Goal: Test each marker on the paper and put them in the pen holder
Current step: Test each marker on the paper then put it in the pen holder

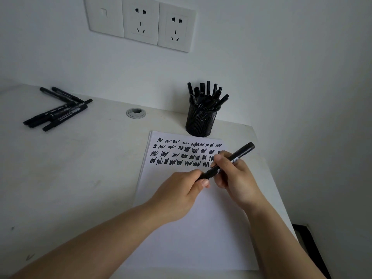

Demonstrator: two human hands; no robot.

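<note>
Item: 1 black marker (pixel 231 159), held tilted above the paper (pixel 187 228); my right hand (pixel 235 178) grips the barrel, my left hand (pixel 181 195) pinches its lower end, hiding the tip. Paper: 4 rows of black scribbles, the right ends covered by my fingers. Pen holder (pixel 202 121): 1, black mesh, markers inside too crowded to count. Loose markers (pixel 58 110) at far left: about 5, overlapping.

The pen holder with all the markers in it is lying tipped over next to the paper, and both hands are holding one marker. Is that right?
Not quite. In the head view the pen holder stands upright at the paper's top edge, not tipped over. The rest is right: the left hand and right hand both hold one marker.
</note>
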